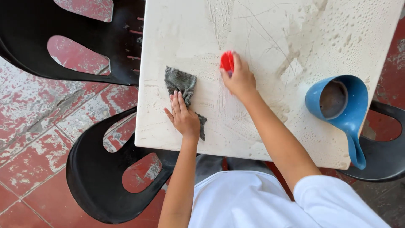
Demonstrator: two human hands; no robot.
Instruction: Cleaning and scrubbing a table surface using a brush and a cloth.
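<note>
The right hand is clenched round a red scrubber, pressing it onto the wet white table near the middle. Just to its left, the left hand lies flat and released on a grey rag. At the right edge a blue scoop lies tipped, holding nothing I can see. Black chairs crowd the left side.

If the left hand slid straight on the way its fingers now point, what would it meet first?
The left hand already rests on the grey cloth; its fingers point up along it, so more cloth comes first, then probably bare wet tabletop.
</note>
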